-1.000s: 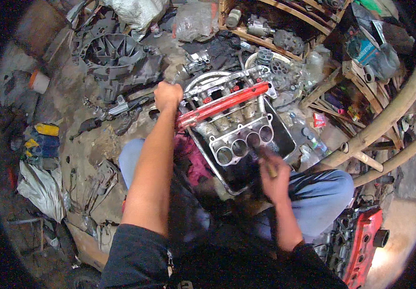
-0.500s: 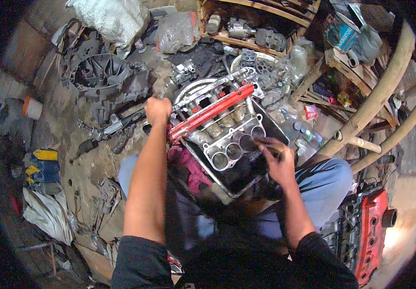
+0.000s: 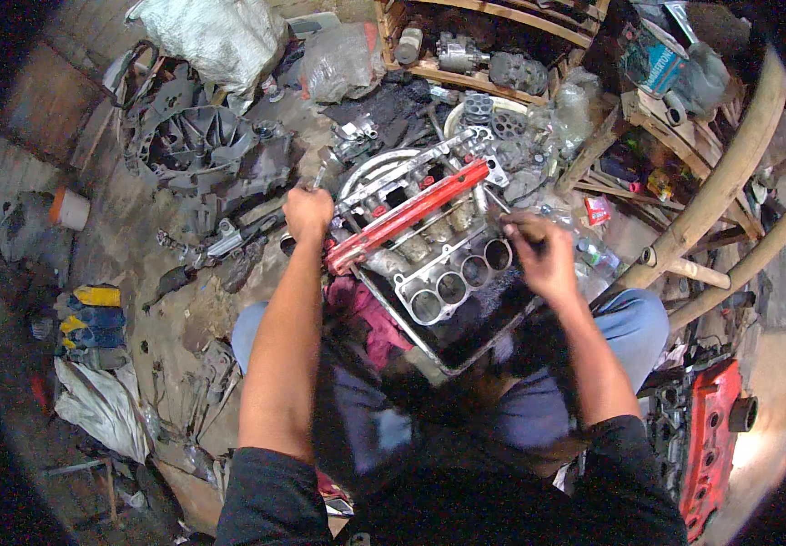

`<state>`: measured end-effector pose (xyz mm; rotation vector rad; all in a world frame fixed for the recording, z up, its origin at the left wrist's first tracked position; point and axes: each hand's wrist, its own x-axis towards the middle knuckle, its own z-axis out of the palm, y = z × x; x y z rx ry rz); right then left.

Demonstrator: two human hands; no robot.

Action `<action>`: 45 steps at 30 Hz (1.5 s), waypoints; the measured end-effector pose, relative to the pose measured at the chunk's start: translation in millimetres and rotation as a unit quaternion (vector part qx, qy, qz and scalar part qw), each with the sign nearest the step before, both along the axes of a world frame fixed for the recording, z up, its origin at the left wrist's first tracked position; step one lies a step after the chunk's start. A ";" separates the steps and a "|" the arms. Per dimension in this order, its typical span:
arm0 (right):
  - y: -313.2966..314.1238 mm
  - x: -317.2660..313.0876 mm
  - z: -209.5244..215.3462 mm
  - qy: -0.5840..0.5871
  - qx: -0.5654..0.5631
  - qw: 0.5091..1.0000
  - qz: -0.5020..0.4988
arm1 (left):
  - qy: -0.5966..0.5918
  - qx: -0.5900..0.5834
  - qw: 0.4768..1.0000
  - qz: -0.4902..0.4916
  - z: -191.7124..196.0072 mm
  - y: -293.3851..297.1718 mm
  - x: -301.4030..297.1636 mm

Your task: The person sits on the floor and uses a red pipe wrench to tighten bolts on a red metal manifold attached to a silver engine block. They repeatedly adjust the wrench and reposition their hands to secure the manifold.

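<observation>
The engine block [image 3: 443,273], with its row of round bores and a red rail [image 3: 407,217] across its top, lies on the floor between the person's knees, directly between both hands. The left hand [image 3: 307,215] is fisted tight around a slim metal tool [image 3: 318,175] at the block's upper left corner, just beside the rail's end. The right hand [image 3: 541,257] hovers at the block's right edge, its grip curled narrowly around something dark that is too blurred to identify.

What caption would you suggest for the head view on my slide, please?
Seated person's left hand grips a tool beside a red-railed engine manifold; right hand works at its edge.
</observation>
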<state>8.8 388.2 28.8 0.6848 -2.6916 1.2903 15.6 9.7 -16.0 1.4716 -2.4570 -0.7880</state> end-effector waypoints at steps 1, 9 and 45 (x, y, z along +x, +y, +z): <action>-9.1 8.5 -5.8 0.025 0.013 1.000 0.009 | -0.003 0.000 1.000 0.003 -0.1 -2.3 1.1; -58.5 71.6 -20.6 -0.142 -0.136 0.942 0.273 | 0.007 0.009 1.000 -0.012 -0.9 -2.7 0.5; -55.3 0.6 -56.3 0.002 -0.154 0.978 -0.139 | -0.021 -0.012 1.000 0.015 7.3 6.7 -2.9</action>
